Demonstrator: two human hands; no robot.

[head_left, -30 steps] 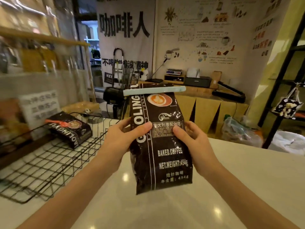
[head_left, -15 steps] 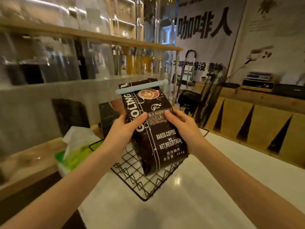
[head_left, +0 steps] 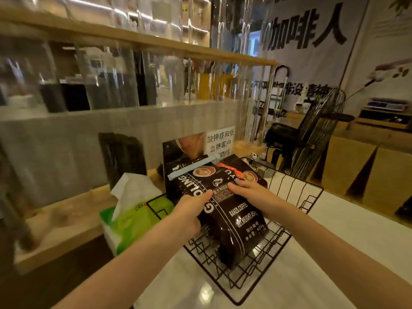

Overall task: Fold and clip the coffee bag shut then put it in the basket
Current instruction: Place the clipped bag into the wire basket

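Black wire basket (head_left: pixel 296 192) on a pale glossy counter (head_left: pixel 334 253), with a dark brown coffee bag (head_left: pixel 231 224) lying tilted inside, bottom end towards the near rim, folded top towards the far side. Pale blue clip (head_left: pixel 191 168) clamped across the folded top, running slantwise. Printed on the bag's face: "BAKED.COFFEE", "NET.WEIGHT:454g", a coffee-cup picture near the top.

Left hand (head_left: pixel 189 210) wrapped round the bag's left edge, thumb on the front face, fingers curled behind and out of sight. Right hand (head_left: pixel 254 195) on the bag's right upper part, fingers spread fairly flat over the front; hard to tell whether gripping or only pressing. Both forearms bare, reaching in from the near edge.

Behind the held bag, a 2nd coffee bag (head_left: pixel 243 172) of the same make in the basket, with a red-orange clip (head_left: pixel 231 171) across its top, partly hidden. Just left of the basket, a green tissue pack (head_left: pixel 131 219) with a white tissue sticking up. Beyond, a white notice (head_left: pixel 219 141) with Chinese characters against a grey partition, blurred glass jars on a wooden shelf (head_left: pixel 156 44) above. Black fan (head_left: pixel 316 132) to the right, near a banner with large black characters.
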